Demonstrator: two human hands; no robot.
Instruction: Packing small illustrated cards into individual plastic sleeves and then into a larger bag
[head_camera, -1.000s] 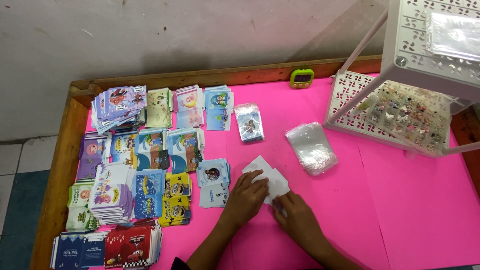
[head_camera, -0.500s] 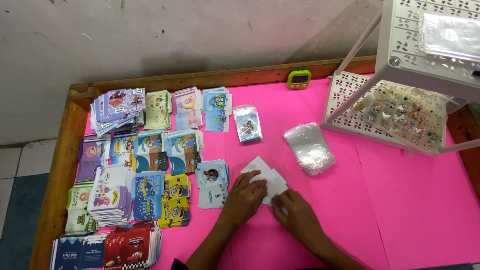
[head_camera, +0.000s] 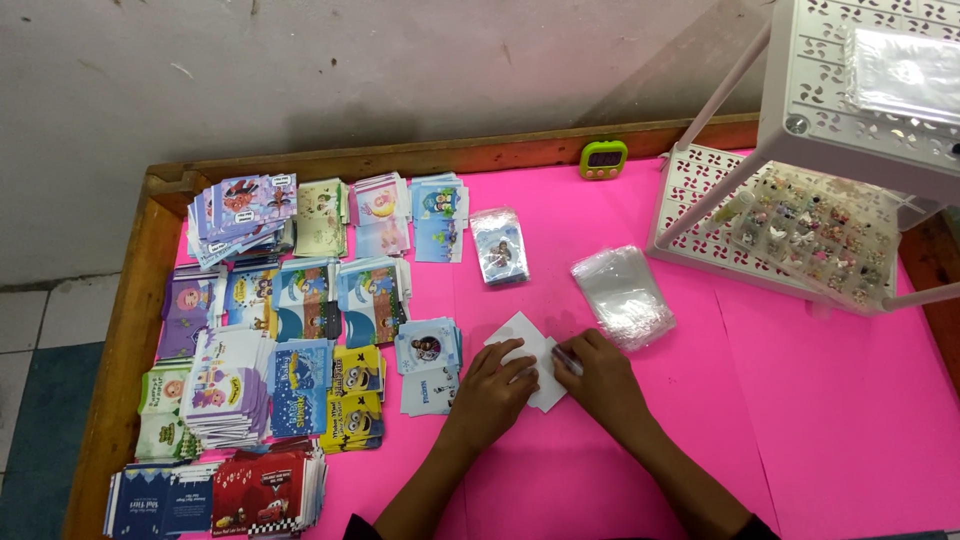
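Almost nothing has shifted since the earlier frames: your hands have stayed on the same white card, and the camera has barely drifted.

Your left hand (head_camera: 495, 385) lies flat, fingers spread, pressing down on the white card (head_camera: 522, 335), probably to keep it from sliding on the smooth pink sheet. Your right hand (head_camera: 597, 375) is curled at the card's right edge, and something small and pale sits under its fingertips; I cannot tell whether it is pinched or just touched. The card lies on the desk (head_camera: 820, 400) at about the middle, corner pointing away from you, partly covered by both hands.

Just beyond your right hand is a stack of clear plastic sleeves (head_camera: 622, 297), close enough to reach without leaning. A single sleeved card pack (head_camera: 499, 246) lies farther back. To your left, stacks of picture cards (head_camera: 300, 300) sit in rough rows sorted by design, with a small pile (head_camera: 428, 365) just beside your left hand.

On the right stands a white perforated rack (head_camera: 860, 90), and its lower tray (head_camera: 800, 235) holds many small trinkets. A small green timer (head_camera: 603, 158) sits at the far rim.

The desk has a raised wooden border (head_camera: 120, 330) and stands against a scuffed grey wall (head_camera: 400, 70); tiled floor (head_camera: 40, 400) shows at the left.
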